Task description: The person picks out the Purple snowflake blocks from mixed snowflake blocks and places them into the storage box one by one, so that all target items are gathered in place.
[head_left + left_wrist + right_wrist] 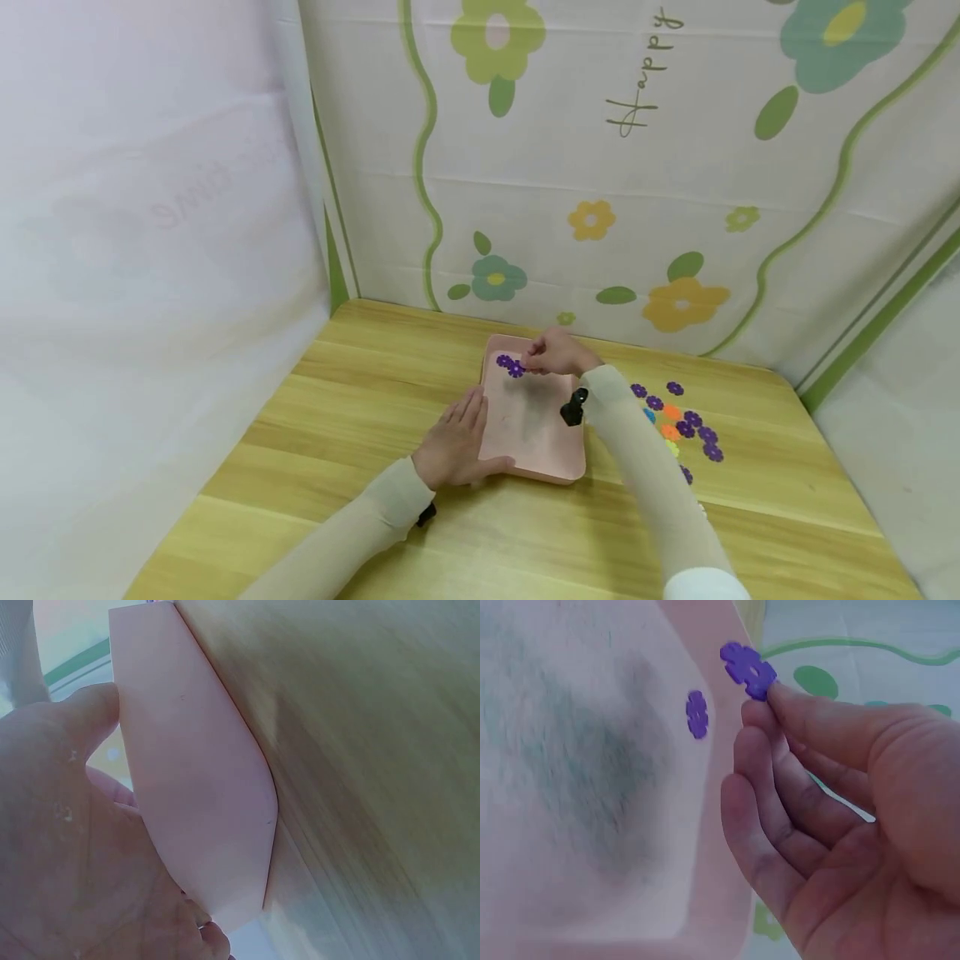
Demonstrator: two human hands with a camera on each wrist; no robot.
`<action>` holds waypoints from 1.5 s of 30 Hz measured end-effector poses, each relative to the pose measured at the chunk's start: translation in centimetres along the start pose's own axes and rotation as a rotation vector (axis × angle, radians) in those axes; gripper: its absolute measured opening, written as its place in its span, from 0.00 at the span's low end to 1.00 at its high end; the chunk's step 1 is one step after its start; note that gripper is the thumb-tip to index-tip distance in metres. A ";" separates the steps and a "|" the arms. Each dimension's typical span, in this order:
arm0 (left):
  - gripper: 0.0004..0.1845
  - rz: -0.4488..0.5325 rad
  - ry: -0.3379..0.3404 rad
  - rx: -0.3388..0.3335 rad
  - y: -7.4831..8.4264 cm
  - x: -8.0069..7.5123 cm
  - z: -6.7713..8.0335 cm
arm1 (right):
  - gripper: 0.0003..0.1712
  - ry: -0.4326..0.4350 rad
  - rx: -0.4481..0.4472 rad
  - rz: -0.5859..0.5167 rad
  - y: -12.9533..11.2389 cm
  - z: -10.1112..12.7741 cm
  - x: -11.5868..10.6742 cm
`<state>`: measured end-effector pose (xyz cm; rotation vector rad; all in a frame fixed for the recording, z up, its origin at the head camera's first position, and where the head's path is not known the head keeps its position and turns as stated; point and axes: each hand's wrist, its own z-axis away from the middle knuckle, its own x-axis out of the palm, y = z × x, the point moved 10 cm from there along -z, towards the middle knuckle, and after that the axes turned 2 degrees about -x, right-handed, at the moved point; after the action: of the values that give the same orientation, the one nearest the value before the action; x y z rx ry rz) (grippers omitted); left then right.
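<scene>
My right hand (558, 354) is over the far part of a shallow pink tray (536, 442). Thumb and fingertips pinch a purple flower-shaped disc (750, 671) by its edge, above the tray. Another purple disc (697, 715) lies inside on the tray floor, by the far wall. At the tray's near left corner my left hand (456, 442) rests with fingers extended along the left rim and thumb spread along the near edge. The left wrist view shows the tray's outer wall (195, 750) beside the palm.
Right of the tray, several loose flower discs lie scattered on the wooden table (360, 392): purple discs (710, 452), orange ones (670, 432), a blue one (649, 415) and a yellow one (672, 448). My right forearm partly covers them. A flower-printed cloth (525, 167) hangs behind the table.
</scene>
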<state>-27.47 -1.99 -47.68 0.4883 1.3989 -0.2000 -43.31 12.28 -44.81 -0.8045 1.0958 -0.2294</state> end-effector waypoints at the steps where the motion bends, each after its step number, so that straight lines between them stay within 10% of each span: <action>1: 0.60 -0.005 0.000 0.002 0.1 0.0 0.0 | 0.11 0.020 0.015 -0.015 0.2 -0.2 0.2; 24: 0.60 -0.050 0.026 0.025 0.7 0.4 -0.3 | 0.09 0.306 0.231 -0.177 4.1 -0.9 3.4; 35: 0.61 -0.057 0.023 0.010 0.4 0.5 -0.6 | 0.05 0.211 0.176 -0.052 2.8 0.7 1.9; 45: 0.61 -0.018 0.029 -0.008 0.0 0.7 -0.7 | 0.11 0.135 -0.004 0.168 1.6 7.3 -3.0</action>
<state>-27.92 -1.57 -48.41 0.4736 1.4324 -0.2024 -38.82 18.39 -42.20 -0.7036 1.2851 -0.1416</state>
